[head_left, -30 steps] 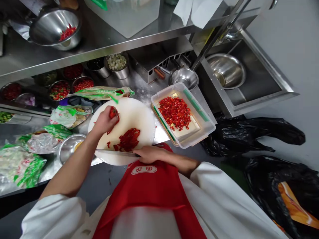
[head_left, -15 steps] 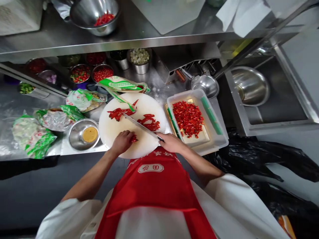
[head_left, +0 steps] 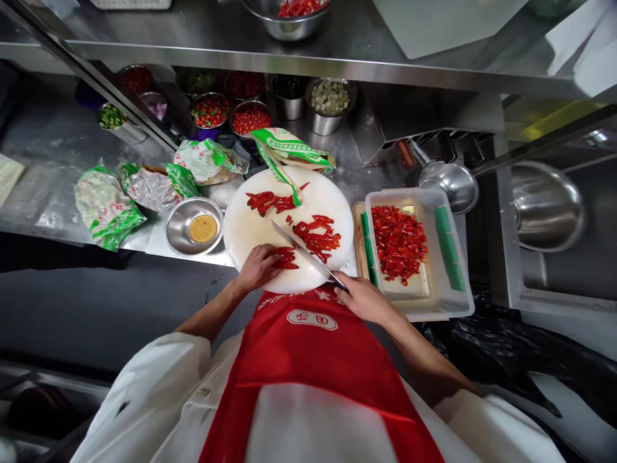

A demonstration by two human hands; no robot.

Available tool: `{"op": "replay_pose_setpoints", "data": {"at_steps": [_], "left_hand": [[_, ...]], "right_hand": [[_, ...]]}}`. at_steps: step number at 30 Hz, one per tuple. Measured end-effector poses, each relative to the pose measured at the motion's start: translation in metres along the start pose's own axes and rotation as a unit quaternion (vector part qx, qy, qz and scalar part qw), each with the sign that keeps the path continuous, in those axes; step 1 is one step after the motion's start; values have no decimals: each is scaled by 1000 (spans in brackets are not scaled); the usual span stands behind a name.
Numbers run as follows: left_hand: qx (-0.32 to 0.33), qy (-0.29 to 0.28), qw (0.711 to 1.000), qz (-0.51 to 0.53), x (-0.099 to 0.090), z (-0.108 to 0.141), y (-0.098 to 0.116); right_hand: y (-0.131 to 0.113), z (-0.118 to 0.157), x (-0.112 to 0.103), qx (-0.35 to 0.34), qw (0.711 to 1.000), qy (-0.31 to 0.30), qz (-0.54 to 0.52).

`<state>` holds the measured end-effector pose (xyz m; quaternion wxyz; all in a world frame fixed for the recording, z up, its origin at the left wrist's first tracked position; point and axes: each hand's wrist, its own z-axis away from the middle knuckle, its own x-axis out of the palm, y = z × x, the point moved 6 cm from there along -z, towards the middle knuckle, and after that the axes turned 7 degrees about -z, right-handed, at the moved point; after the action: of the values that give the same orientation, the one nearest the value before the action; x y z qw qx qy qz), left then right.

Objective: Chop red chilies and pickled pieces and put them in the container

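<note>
A round white cutting board (head_left: pixel 243 225) lies before me with red chilies in separate groups. My left hand (head_left: pixel 260 265) rests at its near left, fingers curled over a small bunch of red chilies (head_left: pixel 287 258) that stick out to the right. My right hand (head_left: pixel 362 298) grips the handle of a kitchen knife (head_left: pixel 308 254). Its blade slants up and left, between that bunch and a pile of red chilies (head_left: pixel 318 236) on the right. Farther back lie more red chilies (head_left: pixel 270 202), beside the tip of a green-and-white plastic bag (head_left: pixel 289 146).
To the right stands a clear plastic tub (head_left: pixel 460 283) holding chopped red chilies (head_left: pixel 398 244). A steel bowl (head_left: pixel 177 226) and green-and-white bags (head_left: pixel 108 206) lie on the left. Several metal containers (head_left: pixel 328 122) stand behind, under a steel shelf (head_left: pixel 202 59). A ladle (head_left: pixel 450 185) lies at the right.
The view has swung left, so things appear farther right. The knife tip has drawn away from the back chilies toward the right pile. More of the chilies under my left hand now show.
</note>
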<state>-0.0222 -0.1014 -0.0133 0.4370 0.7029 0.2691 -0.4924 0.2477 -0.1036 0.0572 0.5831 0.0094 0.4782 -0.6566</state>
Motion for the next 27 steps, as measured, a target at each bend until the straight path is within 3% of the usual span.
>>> {"op": "replay_pose_setpoints", "data": {"at_steps": [3,9,12,15,18,24,27], "left_hand": [[54,-24,998,7,2,-11,10],[59,-37,997,-20,8,-21,9],[71,-30,997,-14,11,-22,8],[83,-25,996,-8,11,-23,9],[84,-15,996,-15,8,-19,9],[49,-7,998,-26,9,-10,5],[57,-11,998,-8,13,-12,5]], "right_hand": [[-10,9,-1,11,1000,-8,16],[-23,38,-9,38,997,-37,55],[-29,24,-3,54,995,-50,69],[-38,-14,8,69,991,-48,99],[-49,-37,8,32,993,-20,112],[-41,10,-4,27,995,-47,85],[-43,-1,7,51,992,-60,95]]}}
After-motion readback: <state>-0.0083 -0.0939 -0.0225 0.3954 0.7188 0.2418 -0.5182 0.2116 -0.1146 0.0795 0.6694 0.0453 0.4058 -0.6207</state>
